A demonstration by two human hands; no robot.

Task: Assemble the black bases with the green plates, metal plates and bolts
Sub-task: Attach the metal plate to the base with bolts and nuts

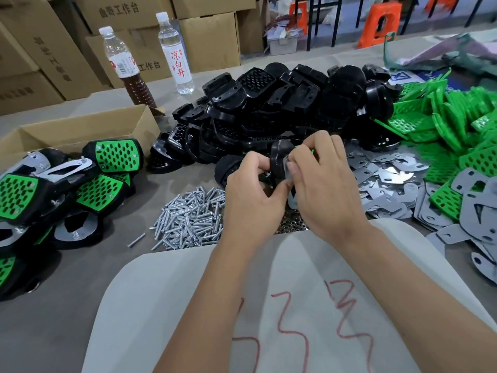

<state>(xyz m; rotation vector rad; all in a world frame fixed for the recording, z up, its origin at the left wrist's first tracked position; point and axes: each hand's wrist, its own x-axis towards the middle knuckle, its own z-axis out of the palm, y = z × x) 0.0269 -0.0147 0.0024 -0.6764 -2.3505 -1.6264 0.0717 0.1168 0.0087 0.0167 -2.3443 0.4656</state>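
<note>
grey tbl [67, 313], glossy blk base [278, 157] in hands [285, 195]

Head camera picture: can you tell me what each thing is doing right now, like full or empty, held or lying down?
left hand: grips black base
right hand: grips same base
black base: held above table, unfinished
bolts: loose heap
metal plates: loose pile
green plates: loose pile
finished bases: assembled, piled
brown bottle: capped, partly full
clear bottle: capped, partly full
cardboard box: open
</note>
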